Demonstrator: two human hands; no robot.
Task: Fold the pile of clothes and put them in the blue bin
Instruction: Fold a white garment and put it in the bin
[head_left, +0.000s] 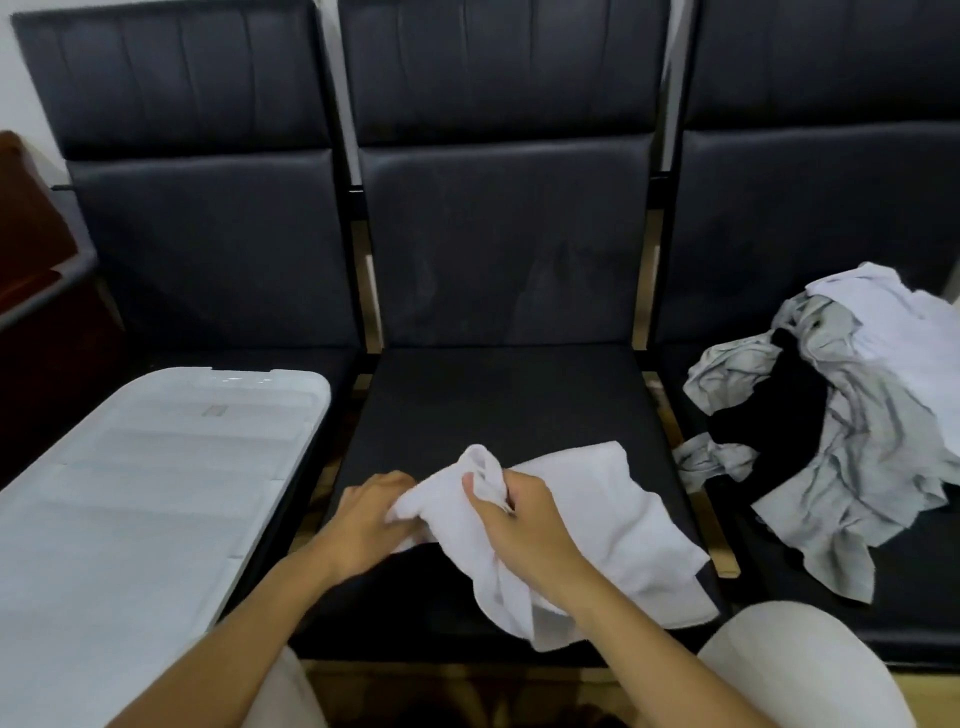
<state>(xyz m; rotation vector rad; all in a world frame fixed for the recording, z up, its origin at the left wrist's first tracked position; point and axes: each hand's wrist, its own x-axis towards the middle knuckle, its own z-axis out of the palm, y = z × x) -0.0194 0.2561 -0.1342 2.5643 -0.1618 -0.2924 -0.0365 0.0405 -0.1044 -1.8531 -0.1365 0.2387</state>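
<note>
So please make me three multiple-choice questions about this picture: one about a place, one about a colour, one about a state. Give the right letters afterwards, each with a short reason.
1. Where does the pile of unfolded clothes lie?
A. on the right seat
B. on the middle seat
C. on the white lid

2. What colour is the cloth that the hands hold?
A. black
B. grey
C. white

3. How is the cloth now?
A. folded flat
B. bunched up in both hands
C. lying untouched

Answers:
1 A: the heap rests on the right seat.
2 C: it is plain white on the dark middle seat.
3 B: the left hand and the right hand both grip its crumpled end.
</note>
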